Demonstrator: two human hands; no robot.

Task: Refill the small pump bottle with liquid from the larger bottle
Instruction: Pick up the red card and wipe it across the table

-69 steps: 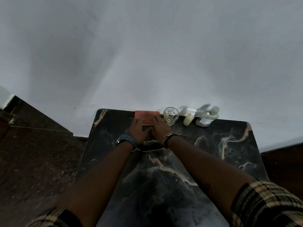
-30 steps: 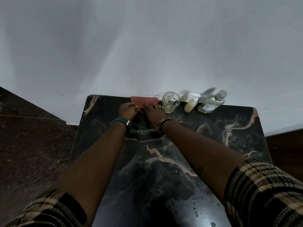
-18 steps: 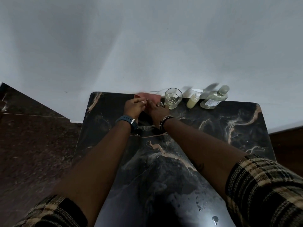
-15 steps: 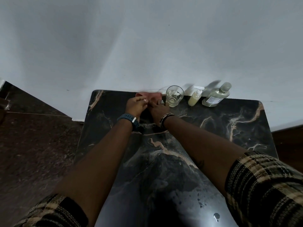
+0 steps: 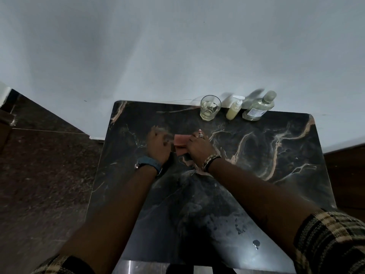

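The small pump bottle (image 5: 233,111) with pale yellow liquid stands at the table's back edge, white pump on top. Just to its right stands the larger clear bottle (image 5: 257,108), capped and labelled. Both hands are well in front of them, near the table's middle. My right hand (image 5: 199,145) holds a folded pink cloth (image 5: 179,141) down on the tabletop. My left hand (image 5: 158,144) is motion-blurred just left of the cloth, its fingers stretched out and holding nothing.
A drinking glass (image 5: 210,108) with a little liquid stands left of the pump bottle. The dark marble table (image 5: 266,155) is pushed against a pale wall. Dark floor lies to the left, and a small dark spot (image 5: 256,243) marks the near right tabletop.
Both hands have pulled the pink cloth from the table's back edge towards the middle. The left hand has come off the cloth and moved left. The bottles and glass stayed put.
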